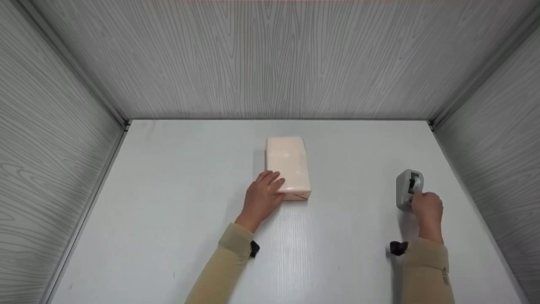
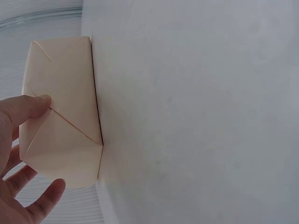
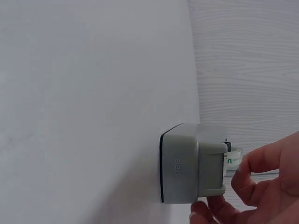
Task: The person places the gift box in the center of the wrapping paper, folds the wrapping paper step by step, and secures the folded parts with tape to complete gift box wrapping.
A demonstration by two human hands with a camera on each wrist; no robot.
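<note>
A box-shaped parcel wrapped in pale peach paper (image 1: 287, 162) lies on the white table. My left hand (image 1: 262, 196) grips its near left corner, with fingers over the top edge. In the left wrist view the thumb (image 2: 37, 106) presses on the folded paper flaps of the end face, and the other fingers are spread. At the right stands a grey tape dispenser (image 1: 403, 190) holding a roll of clear tape (image 1: 417, 182). My right hand (image 1: 428, 209) is at its near end, thumb and forefinger pinching at the tape end (image 3: 232, 159). Other fingertips of that hand rest against the dispenser's side.
The white table (image 1: 168, 177) is bounded by grey wood-grain panels at the back (image 1: 270, 59), left (image 1: 46, 147) and right (image 1: 502, 139). Both forearms wear tan sleeves, with a small black device at each wrist.
</note>
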